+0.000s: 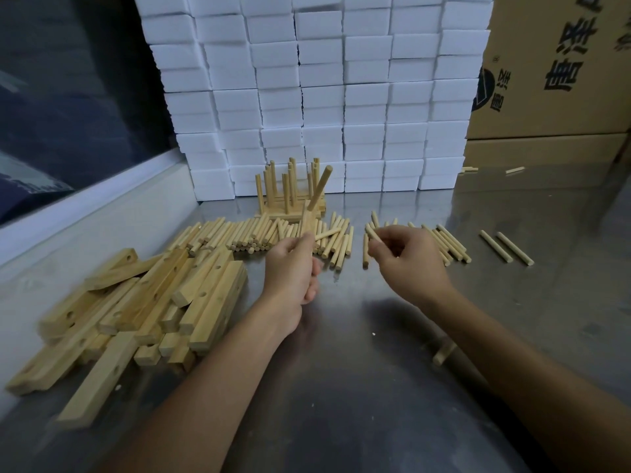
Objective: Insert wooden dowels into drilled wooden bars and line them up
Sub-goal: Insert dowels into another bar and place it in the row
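Both forearms reach over the steel table [341, 387]. My left hand [293, 271] is closed around a bar [306, 222] held upright, with one dowel [319, 188] already standing from its top at a slant. My right hand [406, 261] pinches another dowel [373, 234] between thumb and fingertips. Loose dowels [246, 233] lie beyond my hands, undrilled-side-up bars [146, 302] are piled to the left, and finished pieces [290, 196] stand against the white boxes [324, 97]. I should steady the bar, straighten the slanted dowel, then press the new one squarely into its hole.
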A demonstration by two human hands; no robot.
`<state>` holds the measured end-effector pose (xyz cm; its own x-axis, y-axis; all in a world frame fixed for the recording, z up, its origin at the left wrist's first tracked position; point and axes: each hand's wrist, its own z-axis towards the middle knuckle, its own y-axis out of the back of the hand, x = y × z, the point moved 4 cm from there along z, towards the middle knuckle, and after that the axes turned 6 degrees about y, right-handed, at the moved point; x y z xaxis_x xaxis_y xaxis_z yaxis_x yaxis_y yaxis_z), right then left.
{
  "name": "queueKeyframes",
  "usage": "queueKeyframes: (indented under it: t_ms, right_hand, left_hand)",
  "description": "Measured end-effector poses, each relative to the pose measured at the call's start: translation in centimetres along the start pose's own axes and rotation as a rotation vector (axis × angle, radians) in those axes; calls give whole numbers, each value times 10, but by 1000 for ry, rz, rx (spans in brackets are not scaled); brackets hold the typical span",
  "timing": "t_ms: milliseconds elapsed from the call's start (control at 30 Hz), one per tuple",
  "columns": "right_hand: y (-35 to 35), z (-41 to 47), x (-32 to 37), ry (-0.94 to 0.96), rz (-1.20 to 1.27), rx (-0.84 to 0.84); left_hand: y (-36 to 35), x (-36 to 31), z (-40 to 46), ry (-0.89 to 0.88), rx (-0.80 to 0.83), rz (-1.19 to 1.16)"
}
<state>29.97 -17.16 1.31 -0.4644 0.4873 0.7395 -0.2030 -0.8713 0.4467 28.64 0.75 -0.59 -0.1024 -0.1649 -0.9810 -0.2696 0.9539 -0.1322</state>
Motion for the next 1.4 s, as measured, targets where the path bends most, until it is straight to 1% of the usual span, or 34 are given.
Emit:
queueKeyframes:
  t_ms: [67,100,200,300,367,467,567,700,767,833,900,1000,1167,1300,1400]
  right_hand:
    - [0,0,-2,-53,109,16]
    - [0,0,-1,-53,109,12]
    - [4,1,-1,-28,-10,-43]
    - [10,2,-2,-52,90,-118]
    - [11,1,-4,-108,160,-139]
    - [7,-1,-9,-194,217,-88]
    - [4,-2,-9,-211,270,-24]
    - [-4,-3,-2,-109,258,111]
    - [-8,-4,-1,-75,231,139]
    - [-8,-4,0,-40,182,116]
    - [-5,-4,3,12,136,50]
    - [-3,-4,5,63,113,-3]
    - [-6,-3,6,97,60,-24]
    - [-8,-4,9,165,41,1]
    - [-8,-5,12,227,6,25]
  left_hand:
    - [-2,-1,-2,27,29,-43]
    - [-3,-1,-3,41,43,-64]
    - [-5,-1,-3,64,66,-76]
    - [-5,1,-3,57,56,-39]
    - [-6,2,-2,47,58,-25]
    - [-6,4,0,38,60,-20]
    - [-5,4,0,35,60,-14]
    - [-7,4,-1,26,66,12]
    - [-7,4,-2,23,71,25]
    - [-8,4,-3,17,75,36]
    - [-8,4,-4,10,80,43]
    - [-11,3,-6,-7,103,54]
    - [-19,1,-12,-60,195,74]
    - [-23,2,-15,-88,208,148]
    - [-23,1,-16,-132,208,153]
